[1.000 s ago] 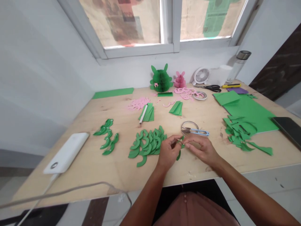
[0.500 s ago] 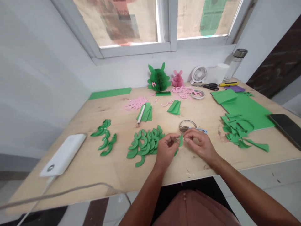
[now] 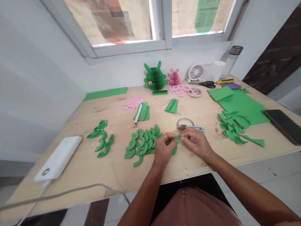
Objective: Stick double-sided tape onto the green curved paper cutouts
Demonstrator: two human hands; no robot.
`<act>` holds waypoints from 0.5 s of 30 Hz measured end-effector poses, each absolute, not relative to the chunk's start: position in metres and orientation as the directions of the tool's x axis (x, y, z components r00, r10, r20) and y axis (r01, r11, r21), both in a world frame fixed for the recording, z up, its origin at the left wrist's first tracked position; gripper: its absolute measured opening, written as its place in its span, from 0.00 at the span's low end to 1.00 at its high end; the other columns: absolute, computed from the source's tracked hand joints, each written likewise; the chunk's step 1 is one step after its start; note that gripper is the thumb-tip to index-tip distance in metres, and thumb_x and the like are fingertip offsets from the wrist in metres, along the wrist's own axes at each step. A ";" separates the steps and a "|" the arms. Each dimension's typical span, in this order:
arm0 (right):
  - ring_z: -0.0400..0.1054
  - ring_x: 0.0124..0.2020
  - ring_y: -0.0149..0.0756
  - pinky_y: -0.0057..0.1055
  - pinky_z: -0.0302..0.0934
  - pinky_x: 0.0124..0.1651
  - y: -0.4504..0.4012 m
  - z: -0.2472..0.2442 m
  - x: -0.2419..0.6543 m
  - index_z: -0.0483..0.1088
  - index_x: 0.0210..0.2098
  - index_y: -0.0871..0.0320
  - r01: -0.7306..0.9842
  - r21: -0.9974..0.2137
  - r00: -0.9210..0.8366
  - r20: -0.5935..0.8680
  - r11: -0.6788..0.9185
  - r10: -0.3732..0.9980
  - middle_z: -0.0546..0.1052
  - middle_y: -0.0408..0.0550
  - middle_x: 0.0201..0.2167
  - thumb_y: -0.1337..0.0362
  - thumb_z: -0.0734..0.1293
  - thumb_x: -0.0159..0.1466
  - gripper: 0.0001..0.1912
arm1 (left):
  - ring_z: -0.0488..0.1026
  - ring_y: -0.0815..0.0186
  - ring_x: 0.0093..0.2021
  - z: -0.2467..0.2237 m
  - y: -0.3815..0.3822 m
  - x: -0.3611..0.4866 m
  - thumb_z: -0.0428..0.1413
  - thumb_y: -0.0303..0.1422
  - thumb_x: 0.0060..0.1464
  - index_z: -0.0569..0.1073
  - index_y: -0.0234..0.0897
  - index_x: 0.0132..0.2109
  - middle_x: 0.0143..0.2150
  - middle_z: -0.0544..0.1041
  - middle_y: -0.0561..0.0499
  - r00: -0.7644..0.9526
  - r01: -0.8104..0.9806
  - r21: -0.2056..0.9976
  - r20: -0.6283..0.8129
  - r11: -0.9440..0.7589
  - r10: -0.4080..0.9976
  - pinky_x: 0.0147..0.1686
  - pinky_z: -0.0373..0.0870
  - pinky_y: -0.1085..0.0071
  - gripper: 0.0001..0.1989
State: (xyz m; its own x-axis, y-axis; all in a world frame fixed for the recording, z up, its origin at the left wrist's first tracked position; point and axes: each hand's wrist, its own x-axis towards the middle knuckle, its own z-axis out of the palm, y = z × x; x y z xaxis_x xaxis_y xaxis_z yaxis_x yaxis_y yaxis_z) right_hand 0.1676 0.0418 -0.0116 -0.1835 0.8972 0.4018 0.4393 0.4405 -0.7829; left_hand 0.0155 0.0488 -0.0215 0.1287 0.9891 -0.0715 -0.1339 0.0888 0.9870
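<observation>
My left hand [image 3: 165, 147] is closed in a pinch on a small green paper piece [image 3: 178, 140]. Against that piece, the fingertips of my right hand [image 3: 196, 142] pinch a tiny whitish bit [image 3: 180, 136] that looks like tape; my fingers cover most of it. Left of my hands lies a pile of green curved paper cutouts [image 3: 143, 142]. Farther left, several green curved pieces [image 3: 103, 141] carry shiny whitish strips. Just beyond my right hand is a roll of tape [image 3: 185, 119], with blue-handled thread snips [image 3: 196, 128] lying across it.
Green scraps [image 3: 232, 127], green sheets [image 3: 249, 106] and a phone [image 3: 283, 125] lie right. A white power bank [image 3: 58, 158] with a cable is left. Behind stand green [image 3: 155, 78] and pink [image 3: 174, 77] paper figures, a small fan [image 3: 196, 72] and a bottle [image 3: 231, 61].
The green piece has turned in my left fingers and shows more edge-on. My right fingertips have come closer to it. The view has shifted slightly.
</observation>
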 end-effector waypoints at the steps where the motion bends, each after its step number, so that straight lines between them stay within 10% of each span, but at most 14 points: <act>1: 0.68 0.33 0.36 0.33 0.63 0.38 0.042 -0.012 0.167 0.68 0.28 0.56 0.441 -0.780 -0.187 0.403 0.443 0.896 0.74 0.46 0.28 0.68 0.63 0.60 0.05 | 0.59 0.76 0.18 -0.022 0.049 0.015 0.58 0.31 0.41 0.71 0.34 0.27 0.20 0.68 0.57 0.127 -0.132 0.988 -0.067 0.084 0.990 0.19 0.57 0.79 0.05; 15: 0.65 0.28 0.32 0.28 0.58 0.30 0.041 -0.018 0.167 0.69 0.26 0.57 0.508 -0.754 -0.166 0.390 0.417 0.906 0.72 0.44 0.25 0.69 0.63 0.58 0.05 | 0.59 0.76 0.19 -0.022 0.047 0.016 0.57 0.30 0.42 0.72 0.34 0.26 0.20 0.67 0.56 0.112 -0.055 0.998 -0.024 0.030 0.993 0.19 0.55 0.79 0.03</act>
State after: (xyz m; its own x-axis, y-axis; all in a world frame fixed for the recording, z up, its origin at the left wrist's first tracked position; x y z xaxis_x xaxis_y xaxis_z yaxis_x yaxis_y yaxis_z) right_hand 0.1665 0.0414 -0.0177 -0.1659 0.9059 0.3897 0.5078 0.4172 -0.7537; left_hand 0.0159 0.0468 -0.0215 0.1121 0.9934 -0.0239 -0.0554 0.0302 0.9980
